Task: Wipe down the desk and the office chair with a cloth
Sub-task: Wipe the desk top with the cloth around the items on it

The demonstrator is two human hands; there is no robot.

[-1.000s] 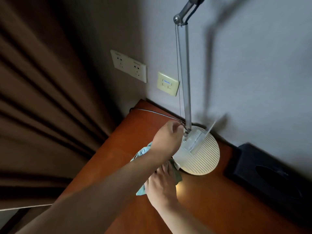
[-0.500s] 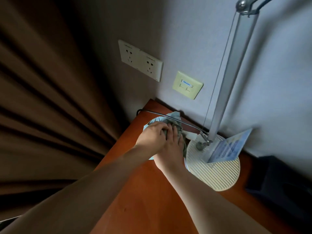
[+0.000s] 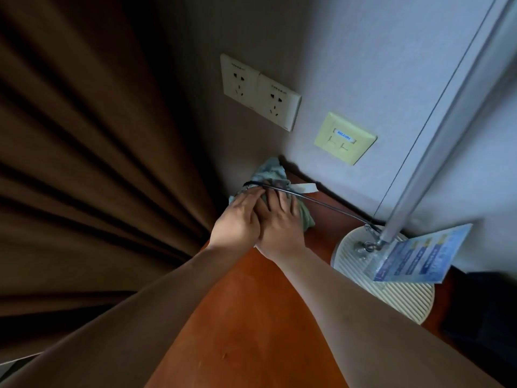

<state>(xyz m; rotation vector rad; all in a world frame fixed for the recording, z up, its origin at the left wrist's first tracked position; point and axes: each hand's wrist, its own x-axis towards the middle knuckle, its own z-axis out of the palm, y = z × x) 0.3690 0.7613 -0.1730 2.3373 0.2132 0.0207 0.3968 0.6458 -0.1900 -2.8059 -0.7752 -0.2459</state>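
teal cloth [image 3: 270, 175] lies bunched in the far corner of the desk [image 3: 251, 317], under the lamp cord [image 3: 307, 198]. left hand [image 3: 237, 222] and right hand [image 3: 279, 228] press it flat, fingers fairly straight and close together. it looks soft and limp; best gathered from the middle so it doesn't snag the cord.

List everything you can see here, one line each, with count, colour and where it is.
Pale green wiping cloth: one, desk's far corner, under both hands.
Orange-brown wooden desk: one, foreground.
Silver desk lamp with ribbed cream base: one, desk's right.
Thin grey lamp cable: one, crossing the fingers.
Blue printed card: one, on lamp base.
White power sockets: two, wall.
Cream data port plate: one, wall.
Brown curtain: one, left.
Left hand: pressing cloth.
Right hand: pressing cloth.
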